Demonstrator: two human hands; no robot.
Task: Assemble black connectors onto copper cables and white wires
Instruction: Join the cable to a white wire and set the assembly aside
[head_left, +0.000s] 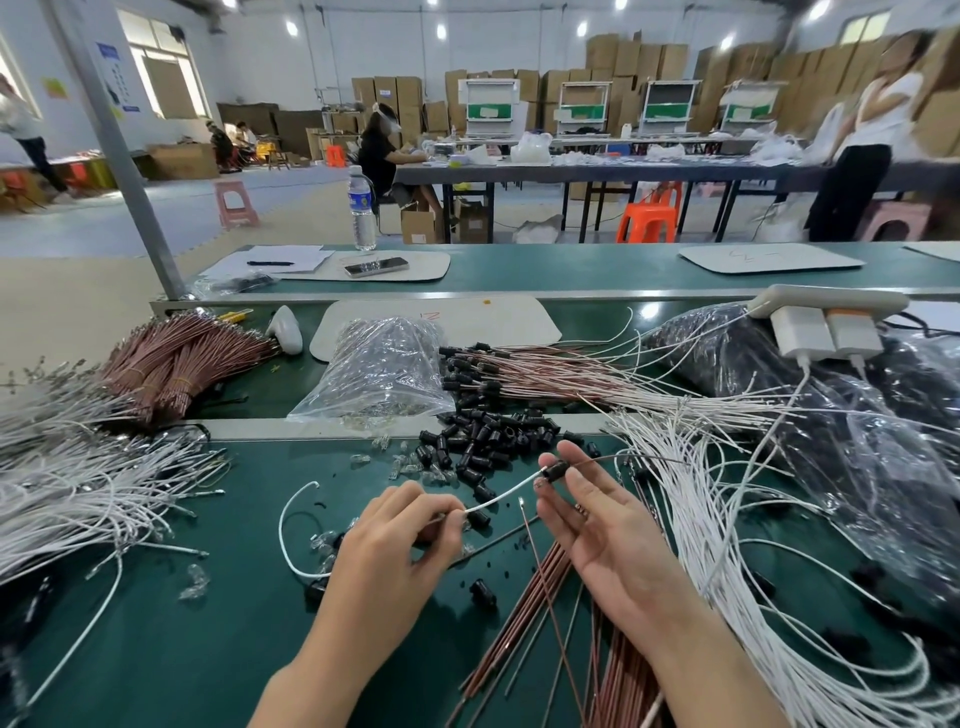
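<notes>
A white wire (501, 496) is being pinched by the left hand (400, 535), a black connector (558, 470), seemingly threaded on, by the right hand (602, 530).

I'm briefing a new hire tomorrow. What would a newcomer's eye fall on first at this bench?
First, the hands at centre: the left hand pinches a white wire that runs to a black connector held at the fingertips of the right hand. Just behind lies a loose pile of black connectors on the green table, flanked by heaps of white wires.
</notes>
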